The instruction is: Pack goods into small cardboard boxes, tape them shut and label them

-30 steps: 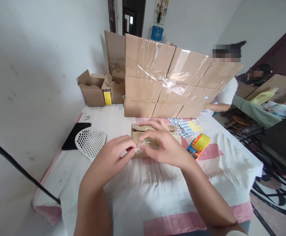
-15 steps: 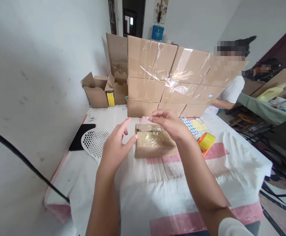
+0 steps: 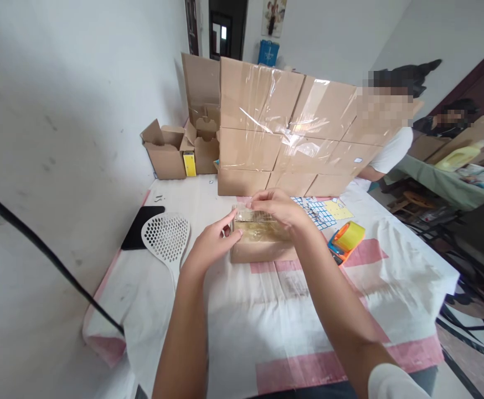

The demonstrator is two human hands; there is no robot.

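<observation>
A small cardboard box (image 3: pixel 262 253) lies on the cloth-covered table, with shiny clear tape or film across its top. My left hand (image 3: pixel 215 244) is closed round its left end, thumb at the near top edge and forefinger at the far corner. Over the far side of the box, my right hand (image 3: pixel 278 209) pinches a thin clear strip (image 3: pixel 242 211) that looks like packing tape. Its palm and wrist hide the right end of the box. Right of the box lies an orange and blue tape dispenser with a yellow roll of tape (image 3: pixel 349 237).
A wall of taped cardboard boxes (image 3: pixel 283 127) stands behind. Open cartons (image 3: pixel 165 158) are at the back left. A white perforated paddle (image 3: pixel 166 235) overlaps a black pad (image 3: pixel 132 238). A blue-patterned sheet (image 3: pixel 319 213) lies right. A person's arm (image 3: pixel 370 173) shows beyond the boxes.
My left hand has moved in from beside the box and closed on its left end. The right hand has come down slightly, bringing the clear strip to the box's far left corner.
</observation>
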